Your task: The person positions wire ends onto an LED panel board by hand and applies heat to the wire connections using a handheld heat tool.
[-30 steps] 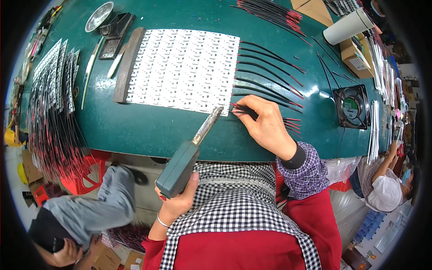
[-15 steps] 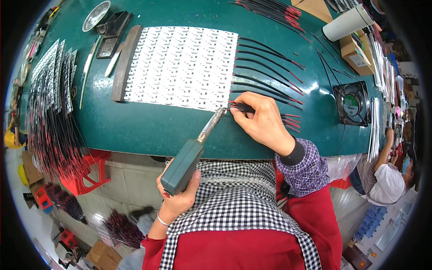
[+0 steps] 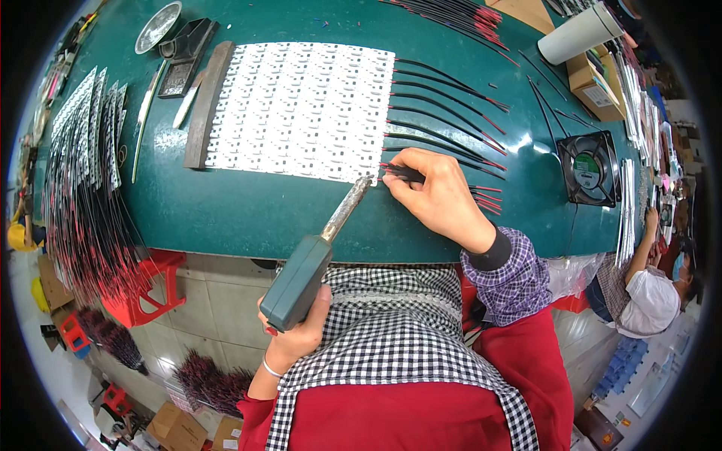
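Observation:
My left hand (image 3: 295, 340) grips the grey-green handle of a soldering iron (image 3: 314, 258); its metal tip reaches the lower right corner of a white panel of small circuit strips (image 3: 301, 109) on the green table (image 3: 248, 214). My right hand (image 3: 440, 197) pinches a black and red wire (image 3: 406, 174) and holds its end at that same corner, right by the iron's tip. More black wires with red ends (image 3: 444, 113) lie in a row along the panel's right edge, fanning out to the right.
A small black fan (image 3: 589, 168) stands at the right. A wooden bar (image 3: 204, 104) edges the panel's left side. Finished strips with wires (image 3: 79, 188) hang over the table's left. A white cup (image 3: 579, 34) is far right. A seated person (image 3: 647, 286) works at lower right.
The soldering iron's tip has come up to the panel's corner beside my right hand. A person passing below the table on the left has left the view.

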`<action>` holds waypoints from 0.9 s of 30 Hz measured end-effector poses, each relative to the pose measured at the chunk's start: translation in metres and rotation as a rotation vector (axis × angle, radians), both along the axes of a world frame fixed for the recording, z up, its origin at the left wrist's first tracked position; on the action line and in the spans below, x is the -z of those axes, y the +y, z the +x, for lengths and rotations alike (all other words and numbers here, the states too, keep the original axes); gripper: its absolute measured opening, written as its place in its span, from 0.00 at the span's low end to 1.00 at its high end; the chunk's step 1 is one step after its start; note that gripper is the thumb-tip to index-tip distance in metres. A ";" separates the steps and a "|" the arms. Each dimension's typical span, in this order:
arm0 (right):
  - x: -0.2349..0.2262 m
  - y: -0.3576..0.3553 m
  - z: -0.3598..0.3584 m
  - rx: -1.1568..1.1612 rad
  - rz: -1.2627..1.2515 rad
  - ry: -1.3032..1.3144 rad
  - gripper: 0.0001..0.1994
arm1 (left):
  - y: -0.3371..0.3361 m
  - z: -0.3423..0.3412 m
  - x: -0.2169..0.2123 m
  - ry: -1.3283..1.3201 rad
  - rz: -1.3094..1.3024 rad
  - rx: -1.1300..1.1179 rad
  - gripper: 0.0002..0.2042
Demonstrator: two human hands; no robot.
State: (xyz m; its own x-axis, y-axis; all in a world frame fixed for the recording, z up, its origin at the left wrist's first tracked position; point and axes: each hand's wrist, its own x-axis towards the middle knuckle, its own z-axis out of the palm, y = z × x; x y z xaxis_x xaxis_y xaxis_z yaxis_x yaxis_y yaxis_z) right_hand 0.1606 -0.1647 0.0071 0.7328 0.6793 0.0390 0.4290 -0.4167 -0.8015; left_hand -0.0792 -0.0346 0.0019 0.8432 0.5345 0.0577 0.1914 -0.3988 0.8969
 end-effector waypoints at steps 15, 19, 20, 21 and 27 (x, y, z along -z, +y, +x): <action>-0.002 0.000 0.001 -0.028 -0.015 0.017 0.08 | 0.000 -0.007 -0.005 -0.066 -0.370 -0.103 0.09; -0.004 0.000 0.001 -0.041 -0.025 0.023 0.08 | 0.004 -0.002 -0.003 -0.159 -0.319 -0.070 0.16; -0.006 0.000 0.002 -0.043 -0.047 0.038 0.08 | 0.005 0.000 -0.003 -0.163 -0.297 -0.033 0.17; -0.005 -0.001 0.003 -0.040 -0.046 0.035 0.08 | 0.005 0.001 -0.004 -0.166 -0.297 -0.030 0.17; -0.034 -0.022 0.024 0.015 0.089 -0.190 0.06 | 0.021 0.009 -0.009 -0.214 -0.272 -0.145 0.22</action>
State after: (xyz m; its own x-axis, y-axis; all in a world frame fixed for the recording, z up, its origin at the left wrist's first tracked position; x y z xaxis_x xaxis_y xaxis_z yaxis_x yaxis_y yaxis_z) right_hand 0.1842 -0.1865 0.0406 0.7167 0.6558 0.2373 0.5704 -0.3555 -0.7405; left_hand -0.0701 -0.0131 0.0110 0.7417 0.6677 0.0640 0.0253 -0.1232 0.9921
